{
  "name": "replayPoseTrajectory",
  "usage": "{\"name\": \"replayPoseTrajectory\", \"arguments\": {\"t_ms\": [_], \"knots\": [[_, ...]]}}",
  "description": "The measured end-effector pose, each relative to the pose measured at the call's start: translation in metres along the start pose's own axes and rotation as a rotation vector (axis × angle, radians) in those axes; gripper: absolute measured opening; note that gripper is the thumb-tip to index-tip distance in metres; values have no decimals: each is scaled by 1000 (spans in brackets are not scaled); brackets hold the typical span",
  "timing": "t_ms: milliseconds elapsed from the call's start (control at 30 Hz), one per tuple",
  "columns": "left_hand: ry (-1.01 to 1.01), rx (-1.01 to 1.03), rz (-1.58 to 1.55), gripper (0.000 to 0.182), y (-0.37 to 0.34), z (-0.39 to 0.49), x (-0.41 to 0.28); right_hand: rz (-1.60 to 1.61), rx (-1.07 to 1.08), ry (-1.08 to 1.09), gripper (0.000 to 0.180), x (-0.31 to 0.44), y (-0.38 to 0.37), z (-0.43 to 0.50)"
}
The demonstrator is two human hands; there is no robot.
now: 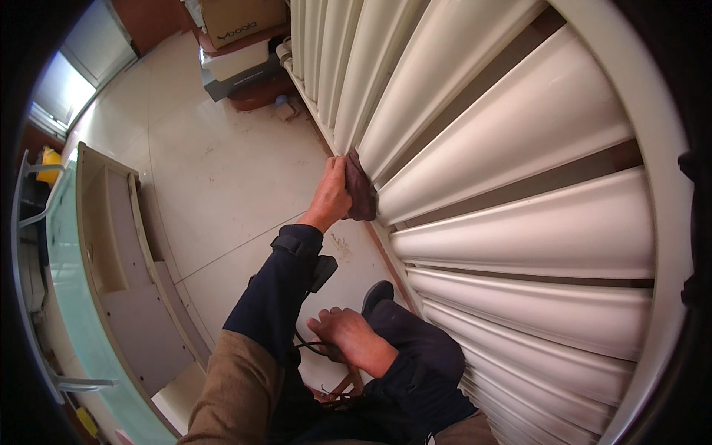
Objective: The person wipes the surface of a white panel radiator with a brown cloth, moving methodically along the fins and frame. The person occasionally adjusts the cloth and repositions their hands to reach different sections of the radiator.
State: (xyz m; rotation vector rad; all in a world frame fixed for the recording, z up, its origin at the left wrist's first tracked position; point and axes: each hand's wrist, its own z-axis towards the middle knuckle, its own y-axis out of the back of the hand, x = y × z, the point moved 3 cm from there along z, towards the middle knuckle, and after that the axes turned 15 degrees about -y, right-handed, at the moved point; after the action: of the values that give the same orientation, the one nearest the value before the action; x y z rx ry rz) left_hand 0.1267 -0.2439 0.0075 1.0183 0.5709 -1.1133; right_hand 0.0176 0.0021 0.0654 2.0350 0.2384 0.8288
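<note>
My left hand (332,194) grips a dark brown cloth (361,189), pressed to the lower ends of the columns of a white radiator (523,222). The cloth covers part of the bottom rail where several columns meet it. Lower down, my right hand (353,336) hovers near my bent right knee, apart from the radiator, with its fingers curled. Its palm is hidden, so I cannot tell whether it holds anything. A black cable (311,346) runs beside it, and a small black device (322,272) is strapped at my left wrist.
On the left stands a cabinet with a pale green glass top (78,278) and metal rails. A cardboard box (242,22) and a grey-and-white box (239,72) are stacked at the radiator's far end. Brown smudges mark the tiled floor (222,183). My shoe (379,295) rests close to the radiator.
</note>
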Motion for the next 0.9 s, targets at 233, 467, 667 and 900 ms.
{"name": "replayPoseTrajectory", "arguments": {"t_ms": [233,467,667,900], "knots": [[177,11,-22,45,3,5,-21,0,-41,-10,26,1,1,4],[-149,-154,37,46,35,49,-97,-38,-73,-37,20,11,9,3],[-339,-281,112,39,27,50,-92,-40,-90,-28,18,9,12,2],[277,-323,-620,20,-25,18,-26,-19,-37,-53,22,9,10,5]]}}
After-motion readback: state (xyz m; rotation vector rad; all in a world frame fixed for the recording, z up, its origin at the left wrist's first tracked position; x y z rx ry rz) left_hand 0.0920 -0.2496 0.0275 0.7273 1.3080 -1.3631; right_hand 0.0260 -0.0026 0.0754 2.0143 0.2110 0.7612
